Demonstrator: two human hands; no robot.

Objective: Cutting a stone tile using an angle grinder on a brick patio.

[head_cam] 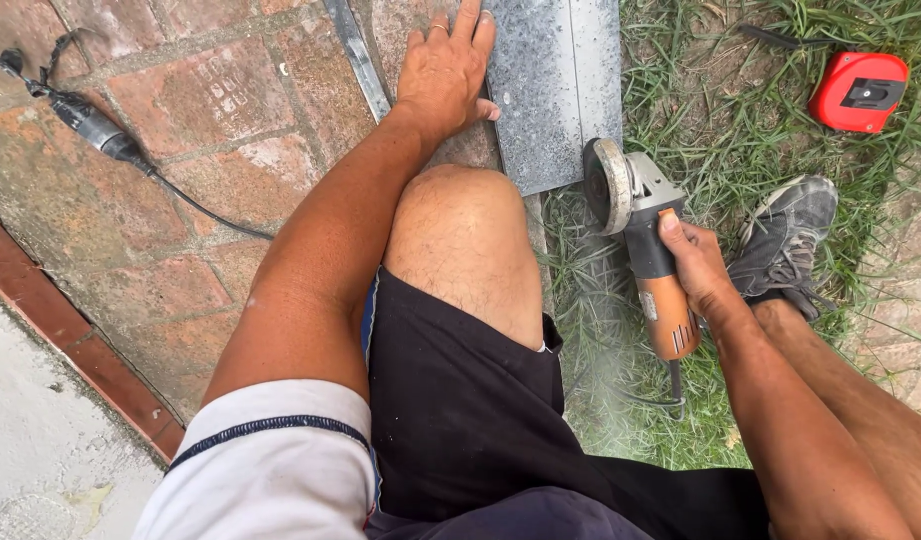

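We crouch with our left knee (465,235) raised between our arms. Our left arm (320,270) reaches straight forward, and the left hand (445,70) lies flat, palm down, fingers stretched out and close together, a ring on one finger. Our right arm (790,410) angles inward, the right hand (692,262) curled in a firm grip, thumb on top.

Red tape measure (858,91) on grass (720,130)

Stone slab (555,80): speckled grey, matt, smooth. Angle grinder (645,250): glossy orange plastic body w/ dull metal guard. Paving (200,110): rough reddish brick.
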